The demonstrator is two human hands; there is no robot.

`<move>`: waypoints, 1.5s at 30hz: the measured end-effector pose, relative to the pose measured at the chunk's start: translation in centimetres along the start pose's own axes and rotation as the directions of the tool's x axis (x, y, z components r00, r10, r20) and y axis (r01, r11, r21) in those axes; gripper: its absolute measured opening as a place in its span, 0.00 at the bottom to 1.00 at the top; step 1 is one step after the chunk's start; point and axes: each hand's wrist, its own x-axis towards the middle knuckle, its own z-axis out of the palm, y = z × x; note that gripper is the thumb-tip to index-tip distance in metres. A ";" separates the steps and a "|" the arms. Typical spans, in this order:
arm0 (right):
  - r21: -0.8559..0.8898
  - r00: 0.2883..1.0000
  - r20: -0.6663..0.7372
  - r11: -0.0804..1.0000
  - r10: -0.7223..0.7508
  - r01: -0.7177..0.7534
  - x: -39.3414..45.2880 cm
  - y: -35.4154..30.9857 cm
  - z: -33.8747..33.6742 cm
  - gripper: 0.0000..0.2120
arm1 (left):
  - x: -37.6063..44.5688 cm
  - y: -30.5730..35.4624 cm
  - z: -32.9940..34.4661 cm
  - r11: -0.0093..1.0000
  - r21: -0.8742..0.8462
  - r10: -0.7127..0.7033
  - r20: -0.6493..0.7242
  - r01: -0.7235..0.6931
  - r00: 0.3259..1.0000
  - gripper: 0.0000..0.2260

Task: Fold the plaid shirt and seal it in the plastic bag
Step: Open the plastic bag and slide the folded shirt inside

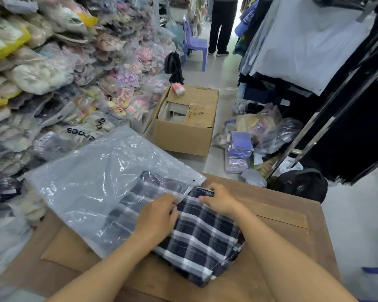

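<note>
Head view: folded plaid shirt (pixel 196 238) lies on the wooden table (pixel 292 216), far end inside the clear plastic bag (pixel 92 182). Left hand (pixel 157 216) pinches the bag's open edge; right hand (pixel 220 199) grips the shirt's far edge.

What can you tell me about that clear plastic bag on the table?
The bag is a large, clear, crinkly plastic pouch lying flat on the wooden table, its far corner overhanging the edge. Its mouth faces the person. The folded plaid shirt is partly inside. The left hand pinches the mouth's edge; the right hand rests on the shirt there.
</note>
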 end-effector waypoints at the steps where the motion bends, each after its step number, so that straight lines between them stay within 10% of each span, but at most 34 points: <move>1: 0.031 1.000 -0.009 0.999 0.015 -0.014 0.2 0.3 -0.1 0.09 | 0.0 -0.3 -0.2 1.000 -0.004 -0.011 -0.003 0.011 1.000 0.06; 14: 0.146 0.996 -0.088 0.989 -0.005 0.018 0.4 -0.9 2.7 0.06 | 1.4 1.7 0.1 0.973 -0.215 -0.062 0.089 0.080 0.994 0.04; 24: -0.045 0.955 0.262 0.990 0.138 -0.131 -2.1 4.7 -2.3 0.51 | 1.4 0.4 -0.1 0.965 -0.238 -0.077 0.162 0.114 0.984 0.03; 35: 0.395 0.996 0.041 0.915 0.073 -0.083 -1.5 1.8 1.7 0.10 | 0.8 1.5 -1.3 0.953 -0.284 -0.052 0.190 0.106 0.980 0.04; 40: 0.569 0.996 -0.044 0.821 0.082 -0.043 -0.2 -1.7 4.4 0.09 | 0.2 2.2 -1.4 0.924 -0.358 -0.071 0.186 0.135 0.980 0.04; 45: 0.593 0.992 0.087 0.796 0.086 -0.121 -0.6 -0.5 4.6 0.30 | 0.6 1.6 -2.1 0.927 -0.341 -0.093 0.204 0.160 0.974 0.05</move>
